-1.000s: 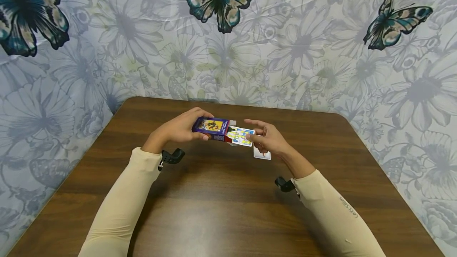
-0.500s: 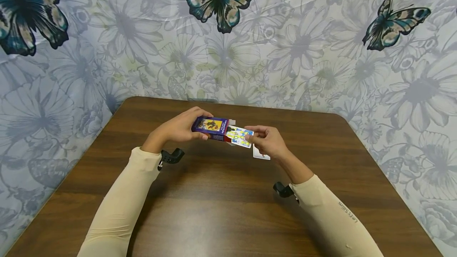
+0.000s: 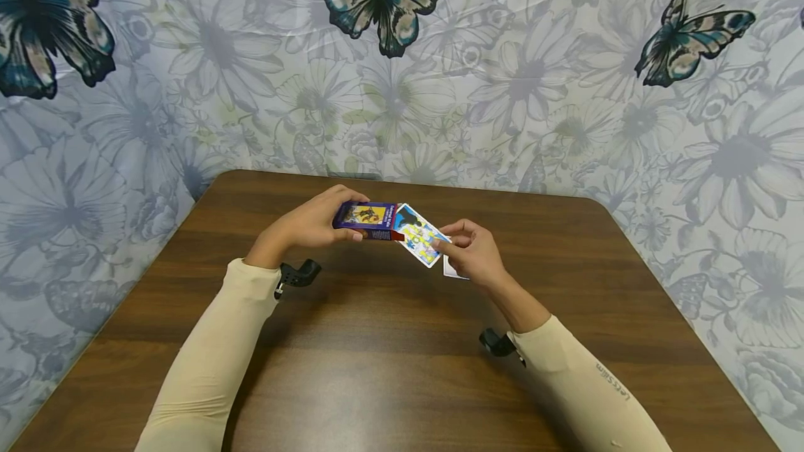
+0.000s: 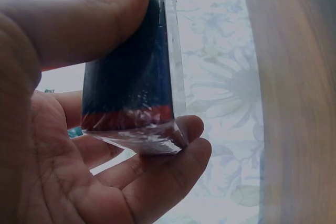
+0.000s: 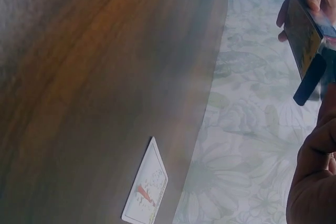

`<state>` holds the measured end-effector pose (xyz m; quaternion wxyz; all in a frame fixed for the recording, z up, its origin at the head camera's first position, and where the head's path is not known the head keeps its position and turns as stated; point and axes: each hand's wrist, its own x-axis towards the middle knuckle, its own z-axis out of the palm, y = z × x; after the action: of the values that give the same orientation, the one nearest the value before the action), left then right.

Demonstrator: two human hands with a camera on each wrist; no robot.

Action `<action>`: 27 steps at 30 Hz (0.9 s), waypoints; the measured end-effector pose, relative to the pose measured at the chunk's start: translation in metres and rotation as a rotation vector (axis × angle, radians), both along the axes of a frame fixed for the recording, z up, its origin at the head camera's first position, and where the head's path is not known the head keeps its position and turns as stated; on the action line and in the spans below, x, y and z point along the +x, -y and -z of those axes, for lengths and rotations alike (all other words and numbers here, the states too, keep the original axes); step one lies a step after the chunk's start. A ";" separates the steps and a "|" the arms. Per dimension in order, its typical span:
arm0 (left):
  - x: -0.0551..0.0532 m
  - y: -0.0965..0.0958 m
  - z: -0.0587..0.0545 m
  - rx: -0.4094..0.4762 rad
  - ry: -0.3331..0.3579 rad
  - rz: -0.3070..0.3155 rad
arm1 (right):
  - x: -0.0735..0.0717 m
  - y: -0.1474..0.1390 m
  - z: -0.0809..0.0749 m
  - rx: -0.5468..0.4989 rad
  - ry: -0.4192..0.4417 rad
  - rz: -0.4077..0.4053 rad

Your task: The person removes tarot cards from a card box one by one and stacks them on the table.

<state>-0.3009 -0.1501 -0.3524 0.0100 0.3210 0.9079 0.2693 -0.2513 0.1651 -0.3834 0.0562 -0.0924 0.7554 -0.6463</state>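
Note:
My left hand [image 3: 312, 220] grips a dark blue and red card box [image 3: 367, 220] with a yellow picture on top, held above the table. In the left wrist view the thumb presses one side of the box [image 4: 128, 77] and fingertips touch its lower end. Between thumb and fingers my right hand [image 3: 472, 251] pinches a colourful picture card [image 3: 417, 234], tilted against the box's open end. Whether other cards lie behind it cannot be told. A flap [image 5: 311, 80] sticks out from the box in the right wrist view.
A white-bordered card [image 5: 147, 187] lies on the brown wooden table [image 3: 389, 354], partly hidden by my right hand in the head view. Behind the table's far edge hangs a cloth printed with flowers and butterflies [image 3: 389, 2].
The picture card, earlier straight in the box's mouth, is now turned at an angle and shows more of its face. My right fingers have curled closer. The box has shifted slightly left and up.

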 end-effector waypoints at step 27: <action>0.001 -0.003 0.000 0.006 0.021 -0.023 | 0.003 0.006 0.009 -0.018 -0.039 0.067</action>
<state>-0.2997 -0.1472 -0.3521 0.0156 0.3076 0.9105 0.2758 -0.2488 0.1591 -0.3929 0.0189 -0.0801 0.7533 -0.6525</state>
